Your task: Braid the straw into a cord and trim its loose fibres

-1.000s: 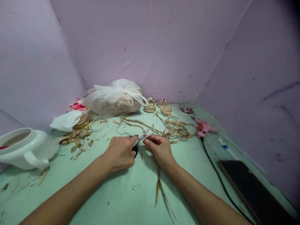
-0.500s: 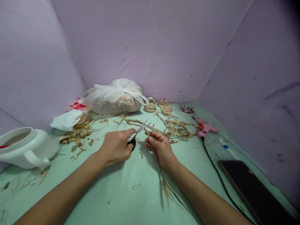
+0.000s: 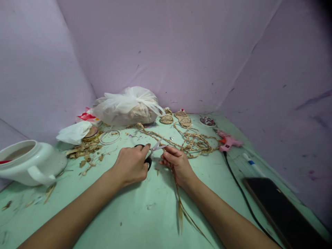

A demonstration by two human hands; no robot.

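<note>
My left hand point(image 3: 132, 162) is closed round the black handles of a pair of scissors point(image 3: 155, 148), whose blades stand apart and point at the fingertips of my right hand point(image 3: 178, 162). Between its thumb and fingers my right hand pinches a braided straw cord point(image 3: 176, 186). Loose strands fan out from the cord's lower end toward me. A long braid point(image 3: 153, 133) runs behind the blades to a tangled coil point(image 3: 199, 142) on the table. Whether the blades touch the cord, I cannot make out.
To the right lie a pink glue gun point(image 3: 228, 141) with its black cable, a marker point(image 3: 252, 164) and a phone point(image 3: 280, 207). A stuffed plastic bag point(image 3: 129, 107) and small woven pieces point(image 3: 183, 119) sit at the back. Left are a white pot point(image 3: 38, 166), a ring point(image 3: 110, 137) and dry scraps point(image 3: 84, 152).
The scissors have opened wider and moved slightly right, bringing the blades up to my right fingertips. My right hand has barely moved. The cord's loose strands have shifted a little.
</note>
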